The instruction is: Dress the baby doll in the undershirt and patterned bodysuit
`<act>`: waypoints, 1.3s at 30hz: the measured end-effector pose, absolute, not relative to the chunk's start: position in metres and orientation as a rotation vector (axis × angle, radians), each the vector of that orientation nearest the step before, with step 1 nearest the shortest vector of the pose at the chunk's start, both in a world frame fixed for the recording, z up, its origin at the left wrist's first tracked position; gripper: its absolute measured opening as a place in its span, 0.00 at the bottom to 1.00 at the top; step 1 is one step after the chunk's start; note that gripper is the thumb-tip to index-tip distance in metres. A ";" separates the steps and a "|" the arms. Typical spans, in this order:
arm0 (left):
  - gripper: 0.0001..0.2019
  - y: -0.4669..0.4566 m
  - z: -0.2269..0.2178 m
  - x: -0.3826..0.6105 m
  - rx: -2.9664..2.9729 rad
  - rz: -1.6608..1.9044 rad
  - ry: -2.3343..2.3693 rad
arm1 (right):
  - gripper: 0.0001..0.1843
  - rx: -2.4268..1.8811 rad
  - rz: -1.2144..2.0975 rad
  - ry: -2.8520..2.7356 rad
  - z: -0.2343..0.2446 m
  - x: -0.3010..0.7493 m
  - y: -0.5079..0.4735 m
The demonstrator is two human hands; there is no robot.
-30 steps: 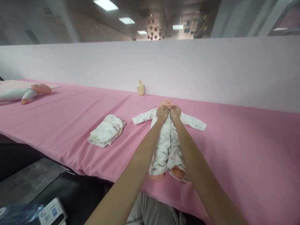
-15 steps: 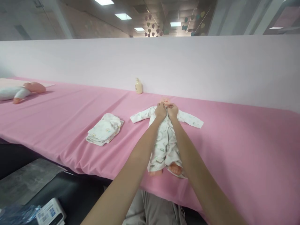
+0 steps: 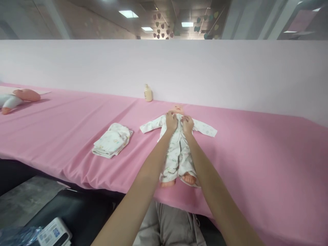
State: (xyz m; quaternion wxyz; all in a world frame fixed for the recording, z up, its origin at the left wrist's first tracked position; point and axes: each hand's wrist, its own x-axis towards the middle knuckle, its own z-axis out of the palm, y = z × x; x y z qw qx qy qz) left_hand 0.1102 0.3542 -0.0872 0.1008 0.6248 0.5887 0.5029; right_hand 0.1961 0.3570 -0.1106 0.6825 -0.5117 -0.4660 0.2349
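Note:
A baby doll [image 3: 177,109] lies on its back, head towards the wall and bare feet towards me. It wears a white printed baby shirt [image 3: 180,135], sleeves spread to both sides, and matching trousers [image 3: 172,164]. My left hand [image 3: 171,121] is closed on the shirt's front just below the neck. Across the front opening, my right hand [image 3: 188,124] pinches the other side of the shirt near the collar. The two hands are a little apart, and the fabric at their fingertips is too small to make out. Left of the doll sits a folded printed cloth [image 3: 112,140].
Pink sheeting [image 3: 246,164] covers the long table. A pump bottle [image 3: 148,93] stands by the white wall [image 3: 164,68]. Part of another doll [image 3: 25,95] lies at far left. Below the table edge, a white device [image 3: 55,232] rests on a black seat [image 3: 79,208] beside clear plastic.
My hands have moved apart and slightly down from the doll's chin, so more of its face and the shirt's neckline shows. The whole view has shifted slightly.

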 end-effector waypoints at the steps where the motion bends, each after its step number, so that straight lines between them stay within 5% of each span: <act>1: 0.09 0.351 -0.089 0.111 1.850 1.474 1.740 | 0.14 -1.175 0.457 -1.082 -0.112 0.196 0.353; 8: 0.09 0.325 -0.100 0.113 2.214 1.296 1.763 | 0.11 -1.216 0.281 -1.223 -0.112 0.191 0.338; 39: 0.11 0.306 -0.093 0.116 2.162 1.101 2.032 | 0.06 -1.189 0.310 -1.141 -0.112 0.189 0.331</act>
